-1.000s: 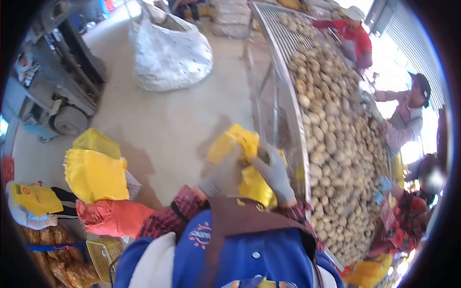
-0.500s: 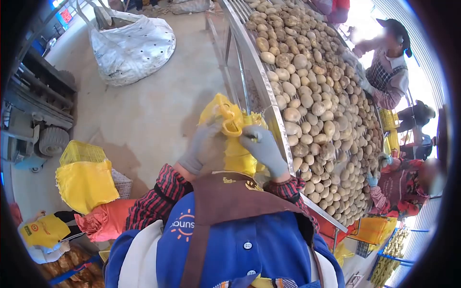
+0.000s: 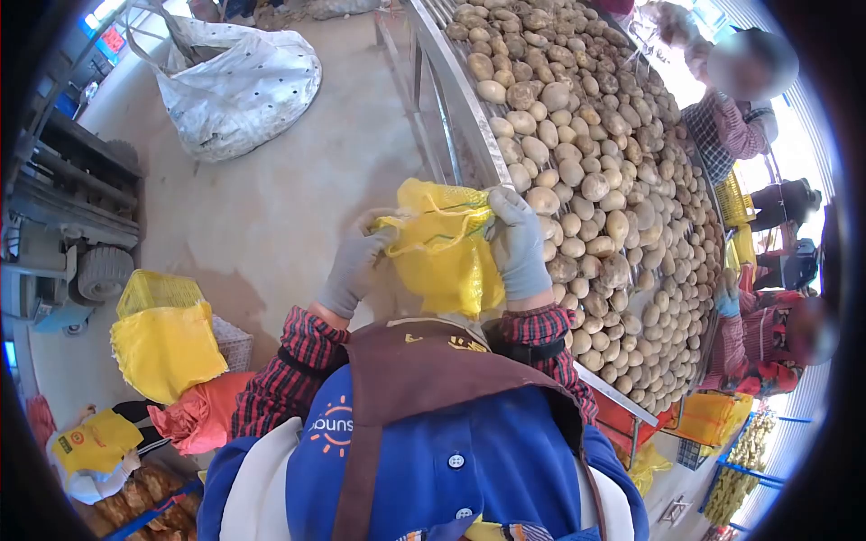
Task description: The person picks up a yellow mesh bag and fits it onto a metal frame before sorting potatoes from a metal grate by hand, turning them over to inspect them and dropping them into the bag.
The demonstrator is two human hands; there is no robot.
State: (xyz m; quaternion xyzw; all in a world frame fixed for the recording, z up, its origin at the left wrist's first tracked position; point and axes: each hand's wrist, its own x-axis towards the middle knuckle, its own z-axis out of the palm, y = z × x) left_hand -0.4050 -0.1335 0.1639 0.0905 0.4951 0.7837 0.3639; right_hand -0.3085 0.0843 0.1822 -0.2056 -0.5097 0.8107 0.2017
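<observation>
A yellow mesh bag [image 3: 442,248] hangs stretched between my two gloved hands, in front of my apron. My left hand [image 3: 356,266] is closed on the left end of its rim. The opposite end of the rim is pinched in my right hand [image 3: 520,239], beside the metal edge of the sorting table. A pale drawstring and a green strip run along the bag's mouth. Potatoes [image 3: 586,194] cover the slatted table right of my right hand.
A large white sack [image 3: 239,95] rests on the floor at upper left. Left of me, a yellow crate [image 3: 158,290] stands with yellow bags [image 3: 167,352] draped over it. Co-workers [image 3: 749,338] stand across the potato table. A wheeled machine [image 3: 104,270] is at far left.
The bunched yellow bag is now spread out between my hands. My right hand has moved up and right, and my left hand has shifted slightly left.
</observation>
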